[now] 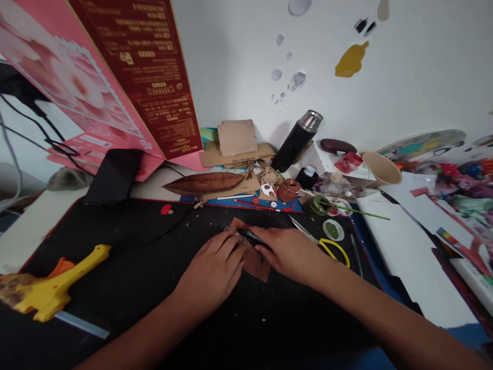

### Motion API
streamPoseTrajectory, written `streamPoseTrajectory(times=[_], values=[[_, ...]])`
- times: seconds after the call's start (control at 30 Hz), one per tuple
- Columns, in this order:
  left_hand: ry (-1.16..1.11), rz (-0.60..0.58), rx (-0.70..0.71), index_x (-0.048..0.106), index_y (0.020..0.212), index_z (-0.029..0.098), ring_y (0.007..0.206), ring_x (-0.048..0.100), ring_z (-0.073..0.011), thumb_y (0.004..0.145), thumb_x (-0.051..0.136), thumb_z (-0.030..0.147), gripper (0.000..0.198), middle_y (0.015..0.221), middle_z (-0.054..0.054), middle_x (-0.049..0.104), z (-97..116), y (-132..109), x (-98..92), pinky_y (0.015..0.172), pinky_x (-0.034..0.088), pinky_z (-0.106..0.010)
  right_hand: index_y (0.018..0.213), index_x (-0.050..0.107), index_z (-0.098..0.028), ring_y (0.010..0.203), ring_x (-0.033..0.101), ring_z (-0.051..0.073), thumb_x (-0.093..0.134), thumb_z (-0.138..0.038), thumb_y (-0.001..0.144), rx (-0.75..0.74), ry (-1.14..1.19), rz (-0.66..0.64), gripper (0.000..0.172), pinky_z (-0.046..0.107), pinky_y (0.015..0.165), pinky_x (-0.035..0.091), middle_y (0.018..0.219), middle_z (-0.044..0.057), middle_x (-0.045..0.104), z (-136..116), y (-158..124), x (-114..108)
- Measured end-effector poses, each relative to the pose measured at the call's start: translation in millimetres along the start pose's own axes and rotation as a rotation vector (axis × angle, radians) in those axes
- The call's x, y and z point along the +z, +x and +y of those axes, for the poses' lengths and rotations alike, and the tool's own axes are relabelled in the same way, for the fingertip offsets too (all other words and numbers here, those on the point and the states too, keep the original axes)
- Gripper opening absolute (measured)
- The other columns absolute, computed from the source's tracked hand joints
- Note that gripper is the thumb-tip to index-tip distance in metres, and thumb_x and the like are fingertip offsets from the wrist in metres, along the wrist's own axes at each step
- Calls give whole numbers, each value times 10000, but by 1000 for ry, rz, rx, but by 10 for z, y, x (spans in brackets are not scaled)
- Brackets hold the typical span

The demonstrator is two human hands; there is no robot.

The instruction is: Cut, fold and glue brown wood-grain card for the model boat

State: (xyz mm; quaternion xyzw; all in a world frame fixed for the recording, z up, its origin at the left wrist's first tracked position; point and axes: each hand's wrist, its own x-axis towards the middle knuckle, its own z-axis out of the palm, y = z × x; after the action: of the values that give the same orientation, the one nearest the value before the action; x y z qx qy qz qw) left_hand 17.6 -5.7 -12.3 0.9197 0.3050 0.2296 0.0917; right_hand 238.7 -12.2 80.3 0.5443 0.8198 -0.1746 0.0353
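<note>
Centrally, head view, single frame: both hands work over the black mat (127, 288) that covers most of the desk. Left hand (215, 267) lies flat, fingers (231, 242) stretched out and close together, pressing down on a brown sheet piece (257, 264); it grips nothing. Right hand (287, 252) sits just beside it, fingers curled in and closed around a dark slim tool (249, 236), whose free end points toward the left fingertips and lies over the sheet's far edge. What kind of tool it is cannot be told; too small and partly covered. The brown sheet piece rests flat on the mat, about midway between the left and right edges of the desk, partly hidden under both hands. Yellow-handled scissors (327, 245) lie just beside the right hand, on the side toward the right edge, with a green paint dish (332, 229) near them. Yellow glue gun (57, 285) lies at the left edge, well apart from the hands. Toward the far edge: a brown boat-shaped piece (204, 183), a small brown pot (288, 190), a cardboard stack (236, 141), and a black flask (296, 140) leaning against the wall. Pink box (96, 77) stands at the far left corner, a black flat object (113, 174) propped against it. Paper cup (381, 167) lies tipped near the far right; white sheets (408, 252) cover the right edge.
</note>
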Motion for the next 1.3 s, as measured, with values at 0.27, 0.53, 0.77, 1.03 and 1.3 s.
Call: streamPoseTrajectory(times=[0.27,0.53,0.77,1.03,1.3], values=[[27,11,27,703,1239,124,1270,613,-336,1021,529,232,299,1287,-151,717,-4,19,-36,1043,557,-527,1496,554,-142,873,759,267,525,-212,1029,42,-203,-86,472,348,673,511,1098,149,777,-114,40,-37],[43,32,37,708,1229,116,1238,631,-324,1020,514,206,299,1238,-152,733,11,39,-62,1058,547,-507,1488,531,-108,809,761,253,496,-89,1005,-1,-405,-186,485,324,608,499,1017,150,766,-258,88,-175],[17,30,22,713,1226,118,1234,630,-326,1019,505,209,307,1230,-155,728,11,46,-56,1057,548,-511,1376,596,-82,817,756,254,516,-26,960,-28,-411,-236,427,328,624,515,1004,157,763,-351,152,-298],[18,22,21,710,1229,112,1233,627,-329,1032,485,219,319,1221,-157,728,10,42,-54,1050,560,-522,1336,620,-65,778,747,233,557,-26,937,-41,-414,-241,406,305,632,509,935,158,768,-369,179,-338],[28,15,16,709,1237,120,1262,617,-335,1030,500,223,311,1269,-159,717,7,26,-31,1051,558,-522,1346,618,-66,817,757,261,526,5,924,-19,-384,-253,437,334,604,489,995,171,773,-339,156,-338]])
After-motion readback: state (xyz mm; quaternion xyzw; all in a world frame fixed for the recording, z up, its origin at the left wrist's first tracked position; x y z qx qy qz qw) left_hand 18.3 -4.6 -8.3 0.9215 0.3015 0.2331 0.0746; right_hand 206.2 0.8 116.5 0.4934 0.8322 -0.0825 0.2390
